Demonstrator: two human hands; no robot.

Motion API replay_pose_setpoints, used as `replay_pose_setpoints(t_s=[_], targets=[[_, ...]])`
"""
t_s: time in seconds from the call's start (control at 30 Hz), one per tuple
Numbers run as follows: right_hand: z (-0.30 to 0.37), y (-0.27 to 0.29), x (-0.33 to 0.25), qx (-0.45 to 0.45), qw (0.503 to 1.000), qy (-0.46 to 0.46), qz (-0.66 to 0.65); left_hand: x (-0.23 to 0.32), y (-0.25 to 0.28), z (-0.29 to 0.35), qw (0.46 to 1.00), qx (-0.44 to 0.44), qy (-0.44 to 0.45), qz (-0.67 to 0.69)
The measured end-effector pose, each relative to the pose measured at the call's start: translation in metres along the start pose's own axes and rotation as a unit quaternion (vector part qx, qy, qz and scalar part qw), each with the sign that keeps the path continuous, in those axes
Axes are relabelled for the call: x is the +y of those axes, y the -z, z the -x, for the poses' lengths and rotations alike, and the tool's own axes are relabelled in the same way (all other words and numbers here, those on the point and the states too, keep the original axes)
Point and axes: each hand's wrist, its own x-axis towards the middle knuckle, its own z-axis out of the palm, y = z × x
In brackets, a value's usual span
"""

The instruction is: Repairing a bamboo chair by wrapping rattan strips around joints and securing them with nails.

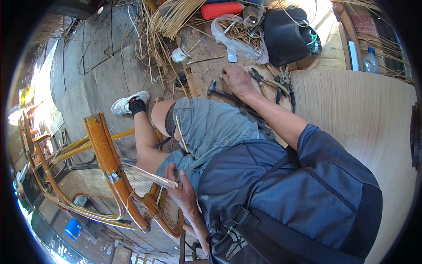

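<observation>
My left hand (183,193) is closed around a thin, flat, pale strip (151,176) that looks like split cane. The strip points toward the orange-brown rattan chair frame (116,176), which has a woven cane panel (90,182). My right hand (237,81) is low over the worn wooden board (204,70), its fingers curled together. What they pinch, if anything, is too small to make out. Next to it lie a hammer (222,91) and yellow-handled pliers (270,81). Another pair of pliers (285,75) lies beside these. A thin cane piece (181,134) rests on my shorts.
A plastic bag of short cane pieces (241,37), a black bag (285,37) and a red object (222,9) lie beyond my right hand. Loose cane bundles (176,17) spread at the top. A wood-grain panel (351,114) stands at my right, a clear bottle (370,61) beyond it.
</observation>
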Motion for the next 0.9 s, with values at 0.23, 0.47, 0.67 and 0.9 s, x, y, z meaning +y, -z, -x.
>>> replay_pose_setpoints(t_s=[0.23,0.47,0.67,0.9], targets=[[0.003,0.006,0.0,0.012,0.995,0.053,0.081,0.027,-0.044,-0.052,0.974,-0.063,-0.216,-0.003],[0.047,0.093,-0.092,-0.113,0.96,0.005,-0.257,0.082,-0.098,-0.102,0.902,-0.269,-0.004,0.336],[0.053,0.108,-0.1,-0.099,0.934,-0.091,-0.332,0.084,-0.11,-0.104,0.732,-0.346,0.176,0.56],[0.051,0.091,0.027,-0.043,0.993,0.01,0.106,0.088,-0.117,-0.109,0.74,-0.311,0.198,0.563]])
